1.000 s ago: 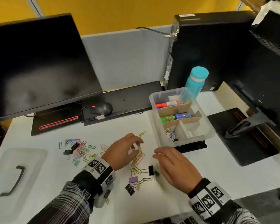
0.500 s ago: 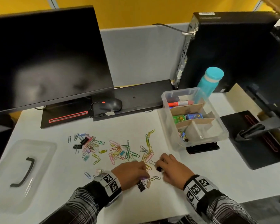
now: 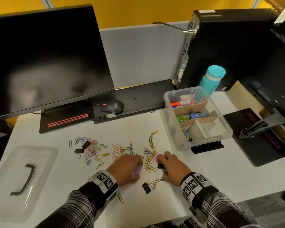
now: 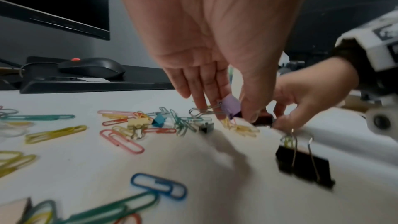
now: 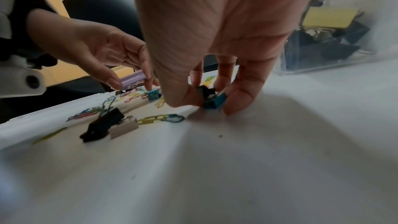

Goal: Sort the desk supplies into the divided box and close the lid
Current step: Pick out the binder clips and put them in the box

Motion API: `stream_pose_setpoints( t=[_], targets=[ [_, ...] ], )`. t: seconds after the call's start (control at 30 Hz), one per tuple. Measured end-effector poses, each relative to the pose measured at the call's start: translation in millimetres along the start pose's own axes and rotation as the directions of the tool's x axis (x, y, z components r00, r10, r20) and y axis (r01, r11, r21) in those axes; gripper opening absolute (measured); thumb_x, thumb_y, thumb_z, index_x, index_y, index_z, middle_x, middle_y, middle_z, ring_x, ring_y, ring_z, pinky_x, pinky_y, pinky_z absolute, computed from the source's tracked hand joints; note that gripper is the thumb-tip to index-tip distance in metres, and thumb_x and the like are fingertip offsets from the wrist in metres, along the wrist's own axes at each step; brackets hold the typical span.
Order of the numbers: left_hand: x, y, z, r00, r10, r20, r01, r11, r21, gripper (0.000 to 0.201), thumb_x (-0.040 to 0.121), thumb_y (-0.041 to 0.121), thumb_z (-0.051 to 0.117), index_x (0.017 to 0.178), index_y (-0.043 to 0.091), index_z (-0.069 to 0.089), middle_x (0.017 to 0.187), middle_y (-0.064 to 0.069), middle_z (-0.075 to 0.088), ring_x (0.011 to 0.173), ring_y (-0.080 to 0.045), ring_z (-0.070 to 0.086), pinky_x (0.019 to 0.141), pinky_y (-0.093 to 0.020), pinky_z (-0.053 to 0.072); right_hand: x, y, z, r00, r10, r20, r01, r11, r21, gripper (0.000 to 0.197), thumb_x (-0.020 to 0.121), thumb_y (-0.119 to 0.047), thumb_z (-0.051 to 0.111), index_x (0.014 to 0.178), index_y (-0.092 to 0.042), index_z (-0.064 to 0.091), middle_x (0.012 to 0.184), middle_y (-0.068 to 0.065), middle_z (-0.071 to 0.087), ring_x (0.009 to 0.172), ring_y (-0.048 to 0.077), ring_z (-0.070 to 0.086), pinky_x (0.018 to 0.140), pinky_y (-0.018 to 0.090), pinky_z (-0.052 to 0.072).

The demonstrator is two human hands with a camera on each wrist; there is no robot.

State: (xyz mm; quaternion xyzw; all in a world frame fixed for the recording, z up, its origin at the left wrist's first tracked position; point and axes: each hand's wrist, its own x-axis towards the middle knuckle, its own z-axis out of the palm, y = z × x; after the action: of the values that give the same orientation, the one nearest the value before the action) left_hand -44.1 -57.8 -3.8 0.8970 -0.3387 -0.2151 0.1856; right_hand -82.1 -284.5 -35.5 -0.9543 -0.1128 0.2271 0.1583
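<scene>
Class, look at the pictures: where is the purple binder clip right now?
In the head view the purple binder clip sits pinched in the left hand, low over the desk, beside the scattered paper clips.

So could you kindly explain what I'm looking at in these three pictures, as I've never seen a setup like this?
No machine here: a person wears one camera on the head and one on each wrist. The head view looks down on a white desk strewn with coloured paper clips and binder clips. The left hand pinches a purple binder clip; the right hand pinches a black one and a teal one. The divided box stands open, its lid lying at far left.
</scene>
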Motion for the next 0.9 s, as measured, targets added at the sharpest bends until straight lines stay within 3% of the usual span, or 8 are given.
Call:
stream_pose_setpoints(
  t=[0.13,0.33,0.43,0.53,0.63,0.73,0.8,0.9],
  targets=[
    [-7.0,3.2,-11.7,0.994,-0.068,0.091,0.085,0.975,-0.205,0.022,0.087,0.023,0.056,0.105,0.030,0.045,0.091,0.009,0.053,0.082,-0.011,0.055,0.075,-0.028,0.048,4.0,-1.9,-1.9,0.998,0.069,0.002,-0.069,0.997,0.030,0.040,0.079,-0.017,0.059,0.115,-0.022,0.042,0.116,0.005,0.039,0.100,0.025,0.043,0.078,0.036,0.050],
    [-4.8,18.8,3.8,0.979,-0.151,0.136,0.169,0.976,-0.134,0.018,0.090,0.017,0.044,0.106,0.016,0.053,0.106,0.002,0.042,0.083,-0.015,0.051,0.074,-0.026,0.035,8.7,-4.8,2.1,0.993,0.115,-0.018,-0.115,0.993,-0.004,0.036,0.081,-0.019,0.059,0.113,-0.019,0.042,0.115,0.006,0.042,0.102,0.025,0.042,0.079,0.032,0.048],
    [-7.1,21.0,19.7,0.958,-0.200,0.207,0.213,0.976,-0.044,0.024,0.089,0.034,0.048,0.108,0.019,0.052,0.127,-0.004,0.045,0.107,-0.025,0.054,0.085,-0.033,0.039,6.7,-0.3,0.8,0.991,0.136,-0.021,-0.134,0.988,0.080,0.036,0.078,-0.018,0.060,0.110,-0.019,0.044,0.108,0.006,0.045,0.096,0.024,0.044,0.078,0.031,0.046],
    [-8.8,22.6,33.4,0.946,-0.220,0.239,0.219,0.975,0.031,0.051,0.078,0.062,0.056,0.111,0.024,0.047,0.122,-0.001,0.047,0.097,-0.023,0.054,0.084,-0.036,0.042,2.9,9.1,-3.5,0.985,0.166,-0.039,-0.140,0.918,0.370,0.028,0.073,-0.014,0.063,0.094,-0.023,0.046,0.094,0.007,0.051,0.082,0.021,0.050,0.069,0.026,0.043],
    [-7.2,27.1,38.3,0.962,-0.193,0.194,0.176,0.979,0.100,0.057,0.073,0.066,0.060,0.110,0.024,0.046,0.111,0.003,0.050,0.091,-0.019,0.050,0.084,-0.034,0.039,-2.1,13.3,-8.9,0.967,0.255,0.010,-0.174,0.629,0.758,0.022,0.079,-0.005,0.064,0.086,-0.019,0.048,0.079,0.007,0.056,0.065,0.017,0.052,0.062,0.026,0.049],
    [-3.4,30.2,37.7,0.983,-0.141,0.121,0.120,0.978,0.168,0.046,0.078,0.057,0.059,0.105,0.022,0.048,0.106,0.002,0.052,0.093,-0.019,0.052,0.085,-0.035,0.036,-5.7,6.6,-16.2,0.944,0.279,0.174,-0.183,0.006,0.983,0.018,0.086,0.006,0.049,0.087,-0.011,0.049,0.080,0.012,0.057,0.066,0.018,0.051,0.059,0.026,0.050],
    [-2.0,30.7,35.9,0.988,-0.127,0.090,0.109,0.977,0.183,0.036,0.081,0.049,0.057,0.103,0.021,0.049,0.105,0.001,0.053,0.091,-0.020,0.052,0.084,-0.034,0.036,-10.0,2.8,-22.4,0.953,0.179,0.244,-0.159,-0.392,0.906,0.018,0.074,0.004,0.054,0.084,-0.010,0.049,0.078,0.014,0.058,0.066,0.020,0.050,0.055,0.025,0.048],
    [-4.6,28.3,31.3,0.985,-0.150,0.088,0.136,0.980,0.146,0.034,0.081,0.046,0.056,0.104,0.021,0.051,0.108,0.000,0.052,0.090,-0.020,0.054,0.084,-0.032,0.038,-14.3,-2.5,-25.7,0.975,0.037,0.218,-0.154,-0.591,0.792,0.023,0.059,-0.013,0.062,0.080,-0.009,0.054,0.078,0.015,0.056,0.064,0.023,0.052,0.052,0.027,0.049]
  ],
)
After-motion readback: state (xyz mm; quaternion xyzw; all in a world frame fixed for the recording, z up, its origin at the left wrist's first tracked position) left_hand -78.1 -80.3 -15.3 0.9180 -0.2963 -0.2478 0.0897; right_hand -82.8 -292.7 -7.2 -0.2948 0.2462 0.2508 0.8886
